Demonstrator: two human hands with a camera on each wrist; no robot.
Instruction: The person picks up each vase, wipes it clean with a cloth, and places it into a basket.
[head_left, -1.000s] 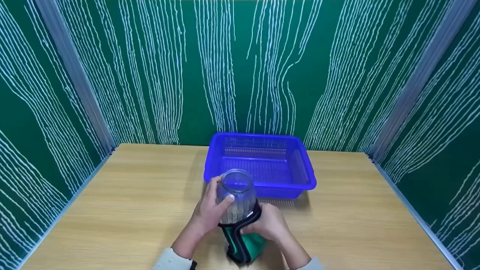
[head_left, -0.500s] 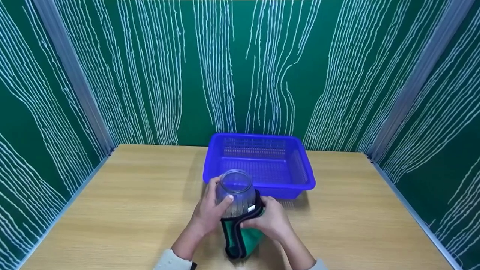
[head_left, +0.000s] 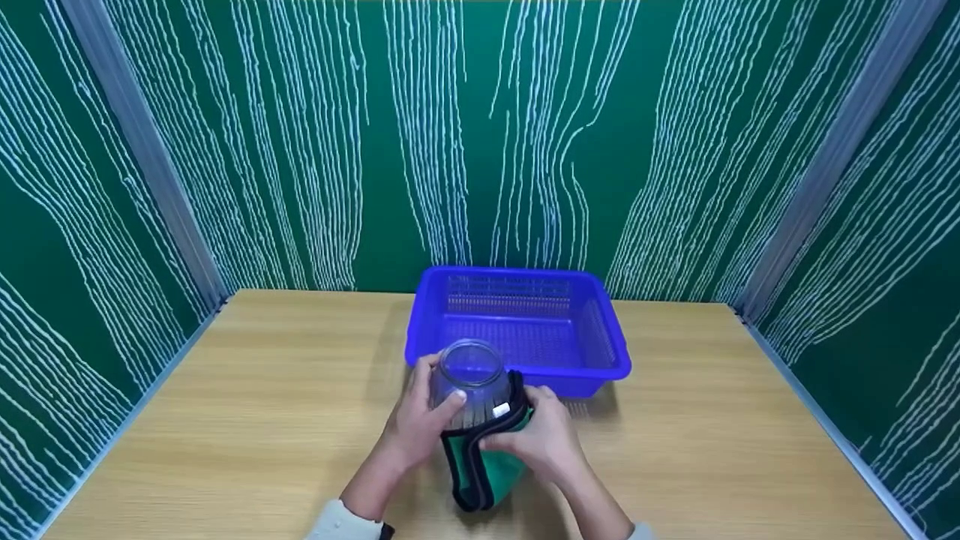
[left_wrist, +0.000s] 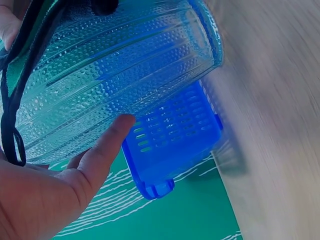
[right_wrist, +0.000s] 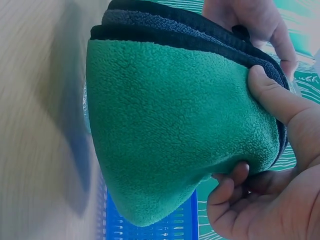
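Note:
In the head view, a clear ribbed glass jar [head_left: 474,401] stands tilted in front of the basket, its round open mouth facing up. My left hand [head_left: 411,424] grips its left side, thumb across the front; the left wrist view shows the jar's bumpy glass [left_wrist: 115,85] with one finger laid along it. A green plush cloth [head_left: 502,474] with black edging wraps the jar's right and lower part. My right hand [head_left: 551,439] pinches that cloth against the jar, thumb over the edging. In the right wrist view, the cloth [right_wrist: 165,110] hides most of the glass.
A blue plastic basket [head_left: 615,352] with mesh walls sits just behind the jar, by the back wall. The wooden table [head_left: 262,405] extends to both sides. Green panels [head_left: 622,172] with white wavy lines enclose it, with metal posts [head_left: 825,165] at the corners.
My right hand has slid the cloth a little up the jar toward its mouth, and a white tag on the edging shows more. My left hand and the jar have barely moved.

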